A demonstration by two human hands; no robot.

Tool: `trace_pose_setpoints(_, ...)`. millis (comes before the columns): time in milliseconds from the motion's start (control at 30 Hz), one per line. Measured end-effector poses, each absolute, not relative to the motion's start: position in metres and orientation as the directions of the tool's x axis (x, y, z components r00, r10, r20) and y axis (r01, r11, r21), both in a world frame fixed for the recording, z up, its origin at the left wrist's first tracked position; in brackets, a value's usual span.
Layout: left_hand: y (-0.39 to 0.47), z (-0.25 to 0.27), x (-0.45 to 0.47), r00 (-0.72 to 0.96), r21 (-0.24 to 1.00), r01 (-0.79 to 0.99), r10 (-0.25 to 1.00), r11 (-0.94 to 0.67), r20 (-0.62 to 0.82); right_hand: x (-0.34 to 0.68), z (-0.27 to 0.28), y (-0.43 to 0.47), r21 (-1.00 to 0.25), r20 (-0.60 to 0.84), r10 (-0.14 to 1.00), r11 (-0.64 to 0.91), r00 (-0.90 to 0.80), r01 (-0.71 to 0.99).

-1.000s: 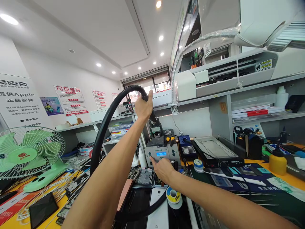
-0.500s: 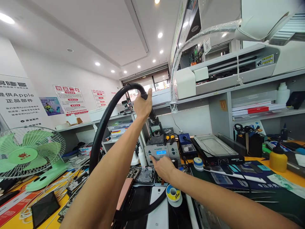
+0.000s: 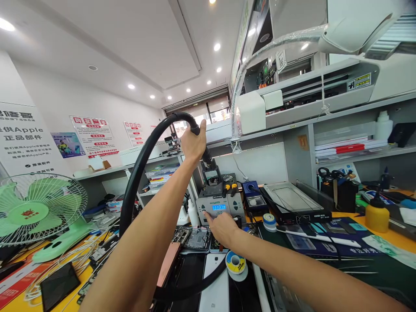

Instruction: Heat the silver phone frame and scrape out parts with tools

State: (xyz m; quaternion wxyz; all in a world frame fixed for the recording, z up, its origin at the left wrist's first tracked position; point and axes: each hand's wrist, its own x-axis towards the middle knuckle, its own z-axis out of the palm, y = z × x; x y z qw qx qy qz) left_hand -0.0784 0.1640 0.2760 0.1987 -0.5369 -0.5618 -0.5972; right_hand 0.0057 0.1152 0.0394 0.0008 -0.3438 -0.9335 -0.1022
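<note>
High in the middle, my left hand (image 3: 192, 143) is closed around the black handle of a hot air gun (image 3: 206, 155), whose hose (image 3: 138, 169) arches over my forearm. The gun's lower end stands in the holder (image 3: 212, 173) on top of a grey hot air station (image 3: 216, 207). My right hand (image 3: 222, 227) holds nothing; one finger stretches out to the button at the left of the station's front. Its other fingers are partly hidden. The station's blue display (image 3: 219, 207) is lit, its digits partly blurred.
Phones, including a white phone (image 3: 214, 281), and a solder spool (image 3: 236, 264) lie below my hands. A green fan (image 3: 30, 210) stands left among cables. To the right are a heating plate (image 3: 292, 199), a white-handled brush (image 3: 334, 239) and a yellow bottle (image 3: 377, 216).
The number on the station's display has dropped from about 149. Both hands keep their places on the gun and at the button. The view has shifted slightly.
</note>
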Motion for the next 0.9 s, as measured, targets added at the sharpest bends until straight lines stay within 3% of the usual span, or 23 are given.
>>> trace_pose_setpoints(367, 0.167, 0.278, -0.077, -0.360, 0.472, 0.839, 0.375, -0.270, 0.854, 0.005, 0.045, 0.114, 0.201, 0.026, 0.641, 0.749, -0.767, 0.632)
trace_pose_setpoints(600, 0.171, 0.282, -0.080, -0.363, 0.474, 0.838, 0.372, -0.271, 0.854, 0.027, 0.059, 0.086, 0.165, 0.081, 0.572, 0.800, -0.816, 0.577)
trace_pose_setpoints(900, 0.181, 0.288, -0.094, -0.422, 0.522, 0.826, 0.380, -0.213, 0.823, 0.141, 0.077, 0.035, -0.043, 0.288, 0.525, 0.842, -0.801, 0.537)
